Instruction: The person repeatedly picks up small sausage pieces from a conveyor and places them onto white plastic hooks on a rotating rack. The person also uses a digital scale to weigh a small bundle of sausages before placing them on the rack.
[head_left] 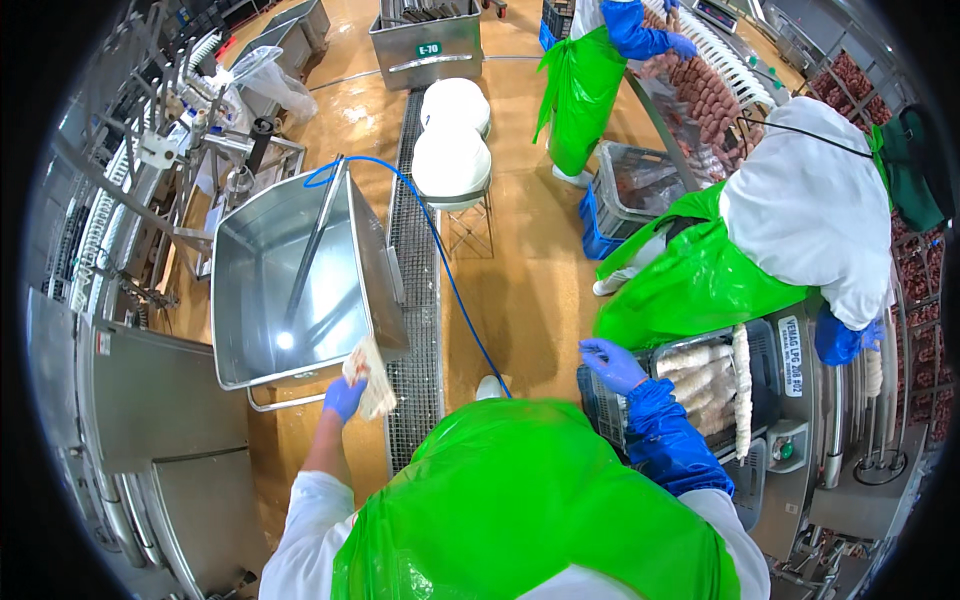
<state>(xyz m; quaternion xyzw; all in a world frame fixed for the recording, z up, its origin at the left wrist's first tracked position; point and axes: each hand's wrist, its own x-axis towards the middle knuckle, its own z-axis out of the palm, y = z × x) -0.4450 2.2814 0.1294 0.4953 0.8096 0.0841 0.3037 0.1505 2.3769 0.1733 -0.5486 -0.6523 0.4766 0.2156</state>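
Far left: steel machine housing [150, 400] and a rack of pipes and fittings [170, 130] above it.

Left of centre: large steel tub [250, 300] on a wet ochre floor [520, 290], open-topped, a long steel bar [310, 250] leaning inside it. A blue hose [440, 260] runs from the tub's top rim down across the floor grate [415, 250].

Left hand [345, 398], blue-gloved, raised at the tub's near right corner. Fingers closed around a pale, flattish chunk of product [370, 378]; the chunk sits just over the tub's rim, touching the glove, its upper end above the tub's edge.

Centre: the person's own green plastic apron [520, 500] fills the lower frame. Farther up the floor, two white round lids or drums [452, 140] on a small stand beside the grate, and a steel bin [425, 45] beyond them.

Right of centre: right hand [612, 362], blue glove and blue sleeve guard, held above the near-left corner of a dark crate [600, 410]. Fingers loosely spread, holding nothing. The crate holds pale sausage links [700, 380], with one string draped upright along its right side.

Right: a co-worker [800, 210] in white coat and green apron bends over the machine next to the crate. Another person [590, 70] in a green apron stands farther back at a rack of reddish sausages [705, 90].
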